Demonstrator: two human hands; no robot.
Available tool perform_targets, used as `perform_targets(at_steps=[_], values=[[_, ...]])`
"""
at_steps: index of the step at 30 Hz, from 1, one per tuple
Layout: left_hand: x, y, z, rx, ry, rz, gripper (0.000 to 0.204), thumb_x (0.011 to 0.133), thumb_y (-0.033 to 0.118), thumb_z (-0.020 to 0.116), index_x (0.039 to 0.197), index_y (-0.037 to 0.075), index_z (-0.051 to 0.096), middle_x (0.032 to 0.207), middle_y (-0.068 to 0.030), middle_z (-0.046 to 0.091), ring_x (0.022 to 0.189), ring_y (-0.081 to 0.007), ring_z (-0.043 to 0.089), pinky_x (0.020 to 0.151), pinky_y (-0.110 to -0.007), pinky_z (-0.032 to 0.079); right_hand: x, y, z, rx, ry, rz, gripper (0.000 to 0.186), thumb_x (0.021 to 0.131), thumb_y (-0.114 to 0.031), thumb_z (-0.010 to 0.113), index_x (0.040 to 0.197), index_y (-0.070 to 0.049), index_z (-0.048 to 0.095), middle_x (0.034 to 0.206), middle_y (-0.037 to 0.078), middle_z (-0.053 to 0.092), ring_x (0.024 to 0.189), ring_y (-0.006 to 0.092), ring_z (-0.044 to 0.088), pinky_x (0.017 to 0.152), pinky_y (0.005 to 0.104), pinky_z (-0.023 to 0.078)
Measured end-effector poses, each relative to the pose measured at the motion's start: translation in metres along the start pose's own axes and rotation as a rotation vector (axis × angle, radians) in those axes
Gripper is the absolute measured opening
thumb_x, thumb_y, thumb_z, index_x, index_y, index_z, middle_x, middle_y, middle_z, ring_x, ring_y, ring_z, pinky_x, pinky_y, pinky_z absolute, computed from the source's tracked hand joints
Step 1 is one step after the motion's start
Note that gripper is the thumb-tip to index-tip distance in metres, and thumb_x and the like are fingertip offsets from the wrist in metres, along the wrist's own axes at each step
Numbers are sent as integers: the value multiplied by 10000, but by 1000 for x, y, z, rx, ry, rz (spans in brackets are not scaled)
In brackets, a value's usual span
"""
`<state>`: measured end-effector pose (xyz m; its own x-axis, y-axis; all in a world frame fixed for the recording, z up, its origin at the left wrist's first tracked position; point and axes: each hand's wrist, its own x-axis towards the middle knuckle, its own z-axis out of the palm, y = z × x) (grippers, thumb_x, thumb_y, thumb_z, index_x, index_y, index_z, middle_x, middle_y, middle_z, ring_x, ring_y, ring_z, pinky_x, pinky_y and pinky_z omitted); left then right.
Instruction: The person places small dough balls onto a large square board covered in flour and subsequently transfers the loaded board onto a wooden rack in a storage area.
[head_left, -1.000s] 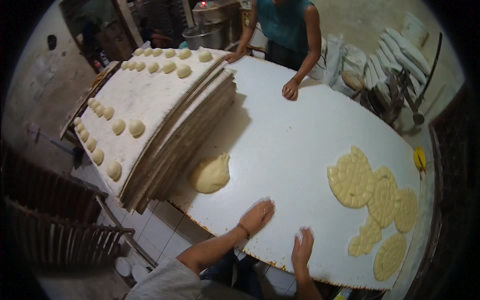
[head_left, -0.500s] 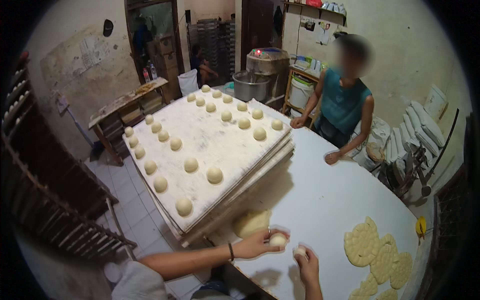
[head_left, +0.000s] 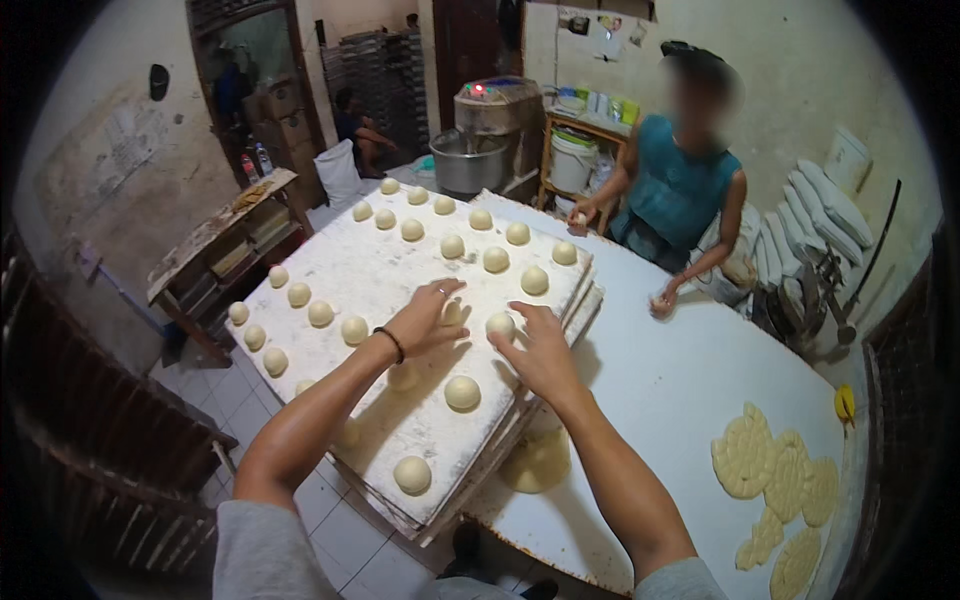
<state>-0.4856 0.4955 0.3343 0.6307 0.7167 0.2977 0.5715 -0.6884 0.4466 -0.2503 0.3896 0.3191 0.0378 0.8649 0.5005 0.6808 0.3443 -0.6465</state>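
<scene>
The left hand [head_left: 422, 318] and right hand [head_left: 543, 355] curve around separate dough balls [head_left: 499, 325] over the floured board [head_left: 455, 447] at left. Whether the fingers grip them, I cannot tell.

Dough balls [head_left: 463, 393] are cream, the tabletop [head_left: 660, 400] white, the sleeves [head_left: 268, 555] grey.

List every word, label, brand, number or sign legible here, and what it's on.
None is legible.
Papers on the back wall: too blurred.
Bottles: too small.
Left wall marks: too blurred to tell.
Dough balls: no text visible.
</scene>
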Motion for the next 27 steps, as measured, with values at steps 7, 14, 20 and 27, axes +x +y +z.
perform_targets(at_steps=[7, 14, 20, 27], values=[[-90, 234, 14, -761, -425, 0, 411, 984, 201, 750, 1343, 26, 649, 1331, -119, 679, 1291, -226, 607, 1130, -388, 452, -334, 123, -155, 106, 129, 838, 240, 980, -153, 709, 1164, 0, 708, 1062, 105, 742, 997, 173, 703, 892, 308, 547], [-240, 345, 293, -909, -699, -622, 382, 1027, 212, 706, 1345, 14, 636, 1254, -110, 705, 1134, -166, 684, 959, -315, 544, -730, 246, -325, 171, 993, 1370, 122, 1001, -138, 574, 1047, -31, 608, 734, -12, 499, 632, 92, 488, 555, 279, 436], [-281, 450, 395, -853, -1045, -558, 349, 1029, 189, 692, 1333, 27, 635, 1221, -99, 707, 1119, -181, 686, 972, -339, 536, -752, 321, -423, 584, 1170, 1455, 280, 953, -315, 694, 1051, -54, 674, 981, 42, 597, 912, 180, 564, 880, 368, 500], [-243, 498, 417, -773, -878, -494, 434, 1023, 293, 704, 1337, 2, 631, 1186, -112, 719, 1043, -192, 703, 899, -359, 569, -657, 331, -399, 439, 1229, 1466, 305, 946, -260, 738, 1072, -1, 640, 903, 74, 632, 877, 212, 593, 826, 362, 487]])
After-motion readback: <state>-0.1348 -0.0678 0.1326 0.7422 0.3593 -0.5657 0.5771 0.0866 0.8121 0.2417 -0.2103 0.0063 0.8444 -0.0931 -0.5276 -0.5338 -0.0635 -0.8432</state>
